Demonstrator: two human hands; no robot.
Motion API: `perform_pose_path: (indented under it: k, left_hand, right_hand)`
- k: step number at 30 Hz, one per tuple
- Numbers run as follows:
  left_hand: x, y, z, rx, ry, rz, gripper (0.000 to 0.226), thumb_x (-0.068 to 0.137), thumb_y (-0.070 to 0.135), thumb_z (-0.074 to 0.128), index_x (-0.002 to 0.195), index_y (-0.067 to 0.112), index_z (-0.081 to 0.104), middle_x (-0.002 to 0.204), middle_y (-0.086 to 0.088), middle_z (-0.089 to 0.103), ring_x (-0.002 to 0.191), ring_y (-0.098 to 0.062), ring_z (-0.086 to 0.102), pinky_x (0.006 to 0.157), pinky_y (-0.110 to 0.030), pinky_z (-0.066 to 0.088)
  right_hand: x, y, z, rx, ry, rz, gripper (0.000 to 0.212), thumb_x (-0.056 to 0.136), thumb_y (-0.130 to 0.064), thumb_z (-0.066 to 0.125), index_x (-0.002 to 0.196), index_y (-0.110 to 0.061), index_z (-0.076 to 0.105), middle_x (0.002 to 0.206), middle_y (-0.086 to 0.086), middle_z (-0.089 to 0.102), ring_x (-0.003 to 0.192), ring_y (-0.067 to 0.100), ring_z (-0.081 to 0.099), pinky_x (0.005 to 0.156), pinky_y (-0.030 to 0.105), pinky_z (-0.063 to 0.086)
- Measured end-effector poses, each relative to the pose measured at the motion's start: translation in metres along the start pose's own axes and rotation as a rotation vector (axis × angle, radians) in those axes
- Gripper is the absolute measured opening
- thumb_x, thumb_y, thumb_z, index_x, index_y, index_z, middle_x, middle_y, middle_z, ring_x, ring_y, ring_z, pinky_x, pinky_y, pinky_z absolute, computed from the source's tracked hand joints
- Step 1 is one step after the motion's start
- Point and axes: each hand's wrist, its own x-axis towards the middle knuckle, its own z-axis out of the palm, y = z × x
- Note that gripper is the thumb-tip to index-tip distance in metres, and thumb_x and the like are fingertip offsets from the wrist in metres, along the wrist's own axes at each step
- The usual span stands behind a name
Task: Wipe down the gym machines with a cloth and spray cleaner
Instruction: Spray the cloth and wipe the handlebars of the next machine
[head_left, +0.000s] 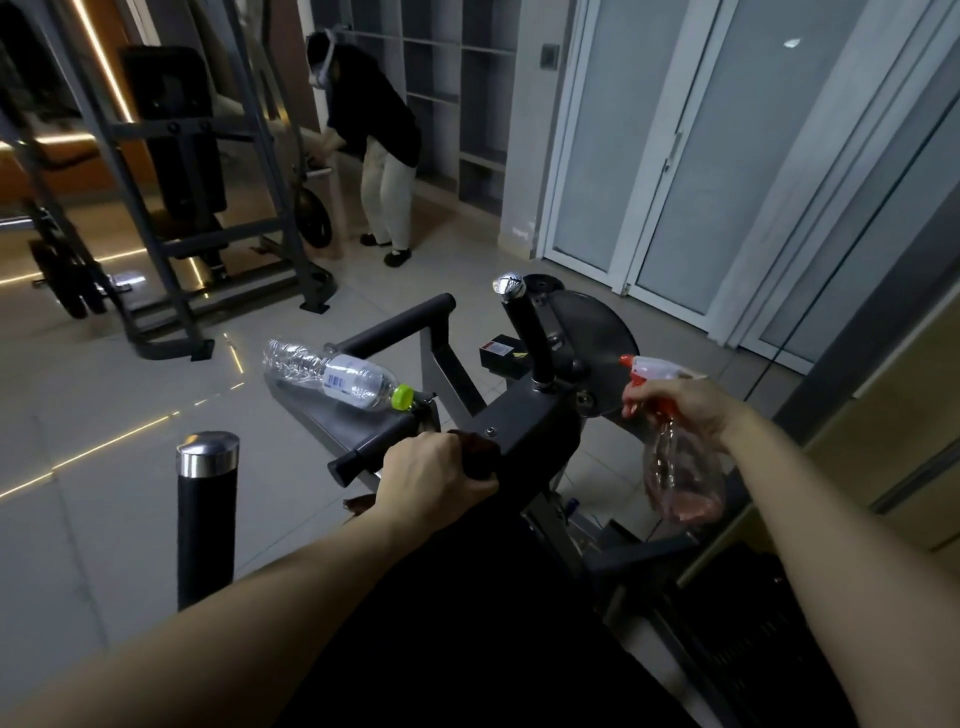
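Note:
My left hand (434, 475) grips a dark brown cloth (480, 457) against the black frame (524, 421) of the gym machine in front of me. My right hand (685, 408) holds a clear spray bottle (680, 478) by its neck, a finger on the red trigger, with the white and red nozzle (647, 366) pointing left toward the machine. Pinkish liquid fills the bottle's lower part. Two black handles with chrome caps rise from the machine, one upright at the left (208, 514) and one slanted at the centre (527, 330).
A clear plastic water bottle (337, 376) with a green cap lies on a flat grey plate of the machine. Another person (371, 140) bends over at the back. A rack machine (171, 197) stands at the left. Frosted glass doors (701, 156) line the right.

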Motion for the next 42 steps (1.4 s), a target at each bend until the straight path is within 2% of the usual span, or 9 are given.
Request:
perform_pose_path:
  k: [2, 4, 9, 15, 22, 28, 35, 38, 42]
  left_hand:
    - [0.0, -0.002, 0.002, -0.012, 0.003, -0.005, 0.037, 0.085, 0.059, 0.07, 0.118, 0.042, 0.07, 0.09, 0.015, 0.074, 0.073, -0.001, 0.066, 0.067, -0.026, 0.059]
    - [0.0, -0.004, 0.005, -0.012, -0.001, -0.011, 0.041, 0.085, 0.061, 0.071, 0.121, 0.042, 0.07, 0.09, 0.015, 0.074, 0.072, 0.0, 0.065, 0.067, -0.023, 0.058]
    - [0.001, -0.007, 0.01, 0.035, 0.06, -0.023, 0.043, 0.082, 0.068, 0.068, 0.113, 0.039, 0.073, 0.08, 0.015, 0.071, 0.064, 0.0, 0.06, 0.057, -0.015, 0.048]
    - [0.004, -0.011, 0.013, 0.008, 0.011, -0.021, 0.049, 0.083, 0.07, 0.067, 0.119, 0.038, 0.07, 0.088, 0.016, 0.072, 0.071, 0.003, 0.064, 0.061, -0.014, 0.053]
    - [0.004, -0.008, 0.01, 0.016, 0.013, -0.033, 0.046, 0.083, 0.065, 0.069, 0.119, 0.037, 0.071, 0.091, 0.013, 0.074, 0.075, -0.001, 0.066, 0.066, -0.021, 0.057]
    - [0.004, -0.007, 0.01, 0.055, -0.017, -0.061, 0.047, 0.082, 0.069, 0.065, 0.111, 0.033, 0.073, 0.086, 0.011, 0.072, 0.072, -0.004, 0.066, 0.065, -0.027, 0.059]
    - [0.009, 0.003, -0.028, -0.028, -0.374, -0.152, 0.038, 0.094, 0.053, 0.065, 0.117, 0.023, 0.066, 0.097, 0.005, 0.069, 0.086, -0.011, 0.067, 0.074, -0.027, 0.057]
    - [0.013, 0.006, -0.063, 0.046, -0.389, -0.213, 0.038, 0.092, 0.055, 0.067, 0.106, 0.02, 0.063, 0.094, 0.001, 0.066, 0.083, -0.014, 0.064, 0.07, -0.027, 0.053]
    - [0.014, 0.007, -0.124, 0.216, -0.447, -0.209, 0.039, 0.096, 0.046, 0.064, 0.119, 0.014, 0.066, 0.104, -0.006, 0.068, 0.096, -0.025, 0.067, 0.087, -0.036, 0.058]
  right_hand:
    - [0.008, -0.005, -0.008, -0.05, -0.049, -0.007, 0.052, 0.082, -0.014, 0.068, 0.121, 0.017, 0.053, 0.09, 0.018, 0.068, 0.075, 0.018, 0.064, 0.065, 0.026, 0.049]
    - [0.016, -0.008, -0.015, -0.042, -0.079, 0.01, 0.034, 0.087, -0.007, 0.064, 0.117, 0.009, 0.061, 0.094, 0.016, 0.072, 0.081, 0.019, 0.067, 0.07, 0.029, 0.05]
    - [0.025, -0.033, -0.018, -0.135, -0.118, -0.107, 0.011, 0.091, -0.006, 0.059, 0.098, -0.001, 0.066, 0.091, 0.015, 0.07, 0.074, 0.016, 0.061, 0.06, 0.024, 0.046]
    - [0.026, -0.059, -0.005, -0.149, -0.12, -0.197, 0.017, 0.092, -0.005, 0.057, 0.103, 0.006, 0.065, 0.095, 0.018, 0.07, 0.07, 0.009, 0.065, 0.058, 0.018, 0.049]
    - [0.017, -0.067, 0.013, -0.148, -0.067, -0.245, 0.022, 0.091, -0.009, 0.061, 0.103, 0.009, 0.066, 0.096, 0.018, 0.072, 0.073, 0.012, 0.062, 0.063, 0.023, 0.048]
    - [-0.007, -0.06, 0.039, -0.118, -0.102, -0.211, 0.033, 0.084, -0.023, 0.066, 0.109, -0.001, 0.067, 0.105, 0.014, 0.073, 0.08, 0.022, 0.058, 0.076, 0.033, 0.052]
    - [-0.031, -0.062, 0.09, -0.091, -0.074, -0.266, 0.02, 0.09, -0.012, 0.067, 0.109, -0.018, 0.07, 0.106, 0.01, 0.073, 0.085, 0.032, 0.07, 0.089, 0.042, 0.057]
    - [-0.032, -0.07, 0.117, -0.076, -0.015, -0.292, 0.018, 0.091, -0.016, 0.068, 0.108, -0.022, 0.069, 0.102, 0.012, 0.073, 0.082, 0.025, 0.073, 0.086, 0.041, 0.058]
    - [-0.032, -0.08, 0.161, -0.002, 0.068, -0.299, 0.024, 0.094, -0.029, 0.069, 0.116, -0.024, 0.062, 0.102, 0.01, 0.068, 0.078, 0.016, 0.072, 0.068, 0.029, 0.06]
